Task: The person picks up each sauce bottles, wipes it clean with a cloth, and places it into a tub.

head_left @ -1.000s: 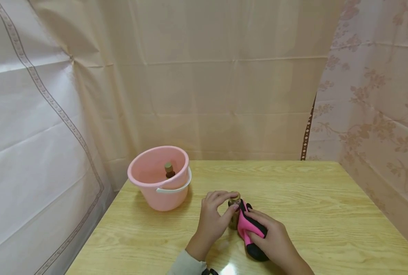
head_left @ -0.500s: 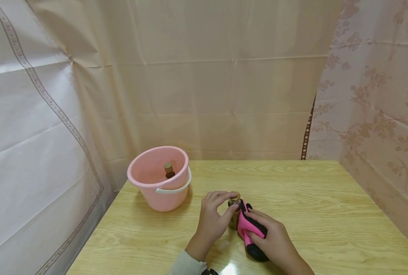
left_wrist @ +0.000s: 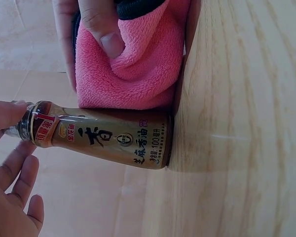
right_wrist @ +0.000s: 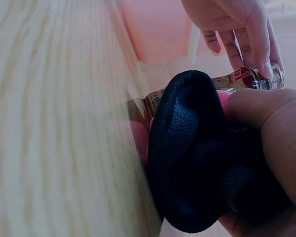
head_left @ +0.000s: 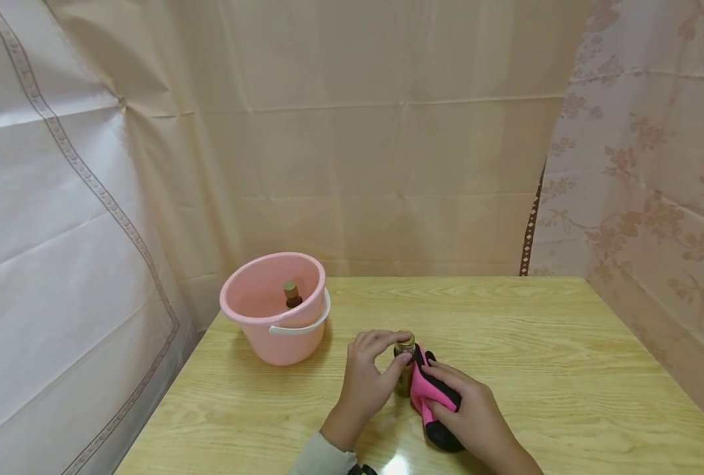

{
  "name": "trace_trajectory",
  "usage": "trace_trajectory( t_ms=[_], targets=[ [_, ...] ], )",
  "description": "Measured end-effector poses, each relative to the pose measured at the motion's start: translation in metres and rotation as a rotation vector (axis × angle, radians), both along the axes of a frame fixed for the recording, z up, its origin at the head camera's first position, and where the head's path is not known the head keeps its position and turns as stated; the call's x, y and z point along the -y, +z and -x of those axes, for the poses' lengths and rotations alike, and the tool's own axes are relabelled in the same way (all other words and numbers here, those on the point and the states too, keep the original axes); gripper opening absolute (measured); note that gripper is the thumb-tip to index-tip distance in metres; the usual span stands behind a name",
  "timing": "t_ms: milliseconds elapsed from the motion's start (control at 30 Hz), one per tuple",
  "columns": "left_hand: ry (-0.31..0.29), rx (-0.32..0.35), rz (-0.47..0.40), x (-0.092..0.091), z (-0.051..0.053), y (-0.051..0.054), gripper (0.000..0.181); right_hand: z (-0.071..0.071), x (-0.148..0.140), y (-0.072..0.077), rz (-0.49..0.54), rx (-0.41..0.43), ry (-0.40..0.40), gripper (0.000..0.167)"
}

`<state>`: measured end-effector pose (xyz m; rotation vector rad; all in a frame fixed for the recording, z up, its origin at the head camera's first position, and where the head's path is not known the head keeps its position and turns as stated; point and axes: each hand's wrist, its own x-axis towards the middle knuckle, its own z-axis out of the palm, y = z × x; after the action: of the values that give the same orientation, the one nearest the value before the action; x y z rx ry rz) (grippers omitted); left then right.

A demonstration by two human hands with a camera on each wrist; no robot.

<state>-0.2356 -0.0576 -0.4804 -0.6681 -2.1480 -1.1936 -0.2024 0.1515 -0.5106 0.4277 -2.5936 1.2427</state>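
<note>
A small brown sesame oil bottle (left_wrist: pixel 113 136) stands upright on the table, its label facing the left wrist camera. My left hand (head_left: pixel 368 379) pinches its capped neck between thumb and fingers. In my right hand (head_left: pixel 476 412) is a bunched pink cloth (head_left: pixel 425 396) with black edging, and that cloth presses against the bottle's side. Seen from the right wrist, the dark underside of the cloth (right_wrist: pixel 192 158) hides much of the bottle.
A pink bucket (head_left: pixel 256 330) with a white handle stands at the table's left, behind my left hand. Inside it a brown-capped bottle (head_left: pixel 292 293) pokes up. Curtains (head_left: pixel 387 165) hang around the wood-grained table (head_left: pixel 536 343).
</note>
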Motion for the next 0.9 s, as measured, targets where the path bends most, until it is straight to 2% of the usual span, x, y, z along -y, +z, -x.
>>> trace_trajectory(
  t_ms=[533, 900],
  targets=[
    [0.001, -0.01, -0.013, -0.0005, 0.0014, 0.0007, 0.026, 0.0, 0.0016, 0.0011, -0.008, -0.027, -0.008, 0.057],
    [0.025, -0.036, -0.011, -0.0028, 0.005, -0.0059, 0.03, -0.001, 0.0009, 0.0008, -0.012, -0.182, -0.023, 0.059]
  ],
)
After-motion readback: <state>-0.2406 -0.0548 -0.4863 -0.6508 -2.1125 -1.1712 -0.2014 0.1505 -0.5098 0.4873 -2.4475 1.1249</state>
